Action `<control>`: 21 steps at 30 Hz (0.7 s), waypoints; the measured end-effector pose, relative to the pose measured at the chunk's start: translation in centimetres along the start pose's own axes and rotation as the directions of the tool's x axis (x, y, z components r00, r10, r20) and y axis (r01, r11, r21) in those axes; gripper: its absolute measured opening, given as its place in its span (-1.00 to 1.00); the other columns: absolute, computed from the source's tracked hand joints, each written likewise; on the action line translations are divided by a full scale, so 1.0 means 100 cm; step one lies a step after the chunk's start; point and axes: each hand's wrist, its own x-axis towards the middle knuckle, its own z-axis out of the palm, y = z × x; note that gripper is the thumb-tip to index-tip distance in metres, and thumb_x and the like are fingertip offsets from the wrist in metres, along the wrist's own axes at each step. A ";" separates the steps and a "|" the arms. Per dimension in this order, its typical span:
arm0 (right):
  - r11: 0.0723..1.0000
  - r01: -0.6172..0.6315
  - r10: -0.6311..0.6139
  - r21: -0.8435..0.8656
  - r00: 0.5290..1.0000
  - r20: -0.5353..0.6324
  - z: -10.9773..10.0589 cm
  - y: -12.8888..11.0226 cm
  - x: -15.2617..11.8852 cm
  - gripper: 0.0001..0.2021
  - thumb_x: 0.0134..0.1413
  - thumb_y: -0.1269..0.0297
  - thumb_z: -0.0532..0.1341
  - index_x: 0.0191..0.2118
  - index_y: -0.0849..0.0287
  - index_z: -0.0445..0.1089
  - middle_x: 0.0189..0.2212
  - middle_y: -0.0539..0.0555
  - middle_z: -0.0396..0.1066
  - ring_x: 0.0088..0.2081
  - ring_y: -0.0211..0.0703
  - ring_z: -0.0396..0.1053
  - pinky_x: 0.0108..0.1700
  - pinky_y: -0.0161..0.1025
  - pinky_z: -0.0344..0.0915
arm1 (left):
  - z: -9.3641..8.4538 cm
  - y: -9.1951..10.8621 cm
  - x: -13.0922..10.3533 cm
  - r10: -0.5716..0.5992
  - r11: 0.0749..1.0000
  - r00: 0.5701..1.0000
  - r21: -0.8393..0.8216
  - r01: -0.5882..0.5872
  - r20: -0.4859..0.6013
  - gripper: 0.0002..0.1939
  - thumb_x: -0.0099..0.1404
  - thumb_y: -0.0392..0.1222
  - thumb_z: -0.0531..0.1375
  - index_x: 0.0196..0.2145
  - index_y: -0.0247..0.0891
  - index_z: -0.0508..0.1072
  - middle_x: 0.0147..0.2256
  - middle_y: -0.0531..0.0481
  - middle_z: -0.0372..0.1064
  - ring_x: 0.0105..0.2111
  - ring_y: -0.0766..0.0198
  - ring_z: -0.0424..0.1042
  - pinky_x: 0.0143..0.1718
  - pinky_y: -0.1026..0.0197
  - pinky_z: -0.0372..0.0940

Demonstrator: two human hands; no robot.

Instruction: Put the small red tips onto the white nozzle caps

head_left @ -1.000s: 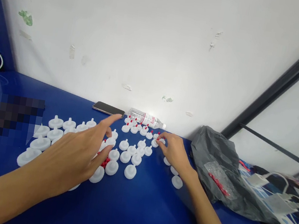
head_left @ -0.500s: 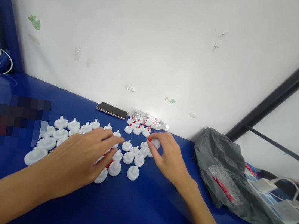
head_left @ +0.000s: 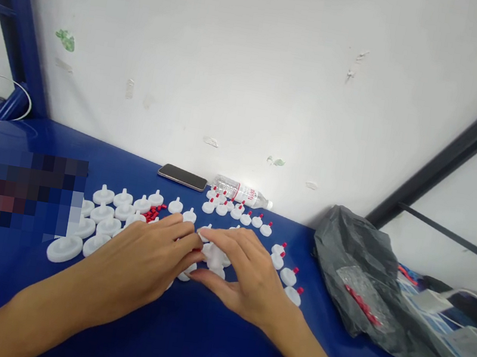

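My left hand (head_left: pixel 142 254) is over the middle of the white caps, its thumb and fingertips pinched together. A trace of red shows at the pinch, seemingly a small red tip. Facing it, my right hand (head_left: pixel 250 274) has thumb and fingers round a blurred white nozzle cap (head_left: pixel 215 258); the hands nearly meet. To the left, several bare white nozzle caps (head_left: pixel 101 214) stand spout up on the blue table (head_left: pixel 203 342). Loose red tips (head_left: pixel 152 213) lie among them. Red-tipped caps (head_left: pixel 289 276) stand beyond and beside my right hand. My hands hide some caps.
A phone (head_left: pixel 182 176) and a clear bottle (head_left: pixel 243 192) lie along the white wall. To the right are a dark plastic bag (head_left: pixel 340 249), a clear packet of red pieces (head_left: pixel 363 304) and white chargers with cables (head_left: pixel 467 335). A blurred-out patch covers the left side.
My right hand has moved left and nearer, away from a red-tipped cap, to a bare one. Red-tipped caps it covered now show. My left hand has shifted slightly, uncovering the loose red tips.
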 end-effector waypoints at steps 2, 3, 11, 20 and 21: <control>1.000 0.005 -0.006 -0.021 1.000 -0.010 -0.001 0.002 -0.001 -0.61 0.65 0.13 0.35 0.40 0.09 0.41 0.01 0.16 0.76 -0.04 0.02 0.71 0.05 -0.02 0.58 | 0.002 0.000 -0.002 -0.041 0.998 0.999 -0.047 0.040 -0.035 -0.74 0.76 -0.27 0.03 -0.07 -0.14 0.49 -0.22 0.01 0.55 -0.23 0.08 0.52 -0.38 0.05 0.17; 0.999 0.018 -0.019 -0.040 1.000 -0.014 -0.001 0.003 -0.002 -0.62 0.65 0.13 0.35 0.39 0.09 0.43 -0.01 0.16 0.76 -0.05 0.03 0.71 0.05 -0.01 0.57 | 0.003 0.000 -0.002 -0.062 0.996 0.997 -0.065 0.058 -0.050 -0.77 0.77 -0.22 0.03 -0.05 -0.13 0.47 -0.22 0.01 0.54 -0.23 0.09 0.52 -0.36 0.06 0.19; 0.988 0.057 -0.052 -0.142 0.998 0.042 -0.001 0.009 -0.002 -0.64 0.64 0.21 0.38 0.39 0.05 0.49 0.06 0.07 0.79 -0.08 -0.08 0.71 0.18 0.00 0.45 | 0.006 0.001 -0.007 -0.021 0.998 0.999 0.051 0.023 -0.045 -0.65 0.66 -0.42 -0.03 -0.23 -0.10 0.38 -0.41 0.02 0.41 -0.34 0.08 0.40 -0.43 0.03 -0.01; 0.939 0.106 -0.104 -0.326 0.994 0.022 -0.005 0.009 0.007 -0.68 0.69 0.36 0.26 0.36 -0.11 0.52 0.09 -0.11 0.79 -0.16 -0.16 0.69 0.22 -0.02 0.37 | 0.005 0.002 -0.008 -0.071 0.997 0.983 -0.032 0.067 -0.171 -0.62 0.77 -0.21 -0.05 -0.23 -0.10 0.41 -0.48 0.11 0.38 -0.52 0.18 0.30 -0.44 0.03 0.01; 0.932 0.113 -0.121 -0.345 0.993 0.000 -0.005 0.008 0.008 -0.68 0.69 0.35 0.25 0.36 -0.12 0.51 0.08 -0.13 0.79 -0.18 -0.16 0.68 0.22 -0.02 0.37 | 0.005 0.003 -0.007 -0.093 0.995 0.980 -0.055 0.084 -0.175 -0.61 0.78 -0.19 -0.05 -0.25 -0.11 0.40 -0.50 0.13 0.35 -0.54 0.21 0.29 -0.45 0.04 0.01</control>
